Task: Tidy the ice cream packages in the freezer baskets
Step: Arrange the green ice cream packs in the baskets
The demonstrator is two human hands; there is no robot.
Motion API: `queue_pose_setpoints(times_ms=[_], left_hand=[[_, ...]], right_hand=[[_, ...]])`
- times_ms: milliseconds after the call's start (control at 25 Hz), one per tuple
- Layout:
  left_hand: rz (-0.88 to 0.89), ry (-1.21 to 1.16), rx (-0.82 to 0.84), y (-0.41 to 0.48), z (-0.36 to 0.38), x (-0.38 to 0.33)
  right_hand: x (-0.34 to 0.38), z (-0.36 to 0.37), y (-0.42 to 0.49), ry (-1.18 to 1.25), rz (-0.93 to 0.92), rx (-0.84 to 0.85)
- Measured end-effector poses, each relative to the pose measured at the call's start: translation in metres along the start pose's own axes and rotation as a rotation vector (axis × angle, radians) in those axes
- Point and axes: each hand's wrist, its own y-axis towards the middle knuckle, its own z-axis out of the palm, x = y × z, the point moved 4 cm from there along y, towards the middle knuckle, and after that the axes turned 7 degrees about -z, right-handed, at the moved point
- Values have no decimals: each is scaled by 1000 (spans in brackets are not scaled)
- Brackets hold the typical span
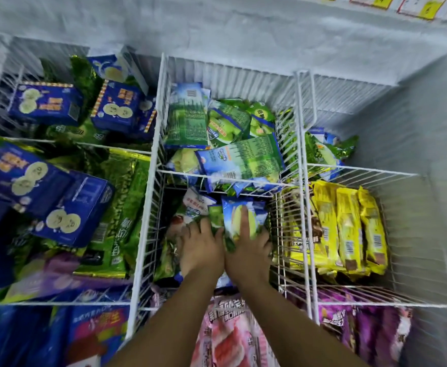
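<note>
Nearest, along the bottom edge, lie pink packages (225,337), with purple packages (362,321) to their right and a blue bag (92,335) with red print to their left. Two bare forearms reach over the pink ones into the middle basket (148,229), a white wire compartment.

There the left hand (201,247) and the right hand (246,252) sit side by side, touching along their inner edges. The right hand's grip holds the near end of a blue-and-green package (239,215). One finger lies flat up its front and the others wrap its right edge. The package stands tilted up from the pile in the right part of that basket. The left hand's fingers are spread and dip among mixed packets (196,205) just to the left. Whether its grip holds anything I cannot tell.

Right of the hands, past the wire wall, yellow packages (349,229) stand on edge in a row. In the left basket (66,303), dark blue boxes (76,207) lie askew on green bags (119,207).

Farther off, past a wire divider, the far middle basket (230,72) holds green-and-blue packets (241,157) heaped at odd angles. At far left are more blue boxes (45,103), some tipped against each other. At far right a few green packets (323,152) lie low behind the wire. Behind everything runs the frosted freezer wall (243,30).
</note>
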Motion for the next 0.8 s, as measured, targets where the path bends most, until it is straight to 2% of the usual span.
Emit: queue_pose_setpoints(times_ms=[160,400,480,640,800], left_hand=[[27,-9,-42,0,-3,4],[129,-52,-63,14,2,13],[186,6,-109,14,3,10],[294,44,-185,12,5,1],[330,-27,-120,10,-1,-3]], right_hand=[[-1,5,2,97,29,56],[5,7,6,100,-14,-36],[5,9,9,115,-8,-36],[6,8,12,-27,-59,-126],[14,3,8,-103,-146,-237]])
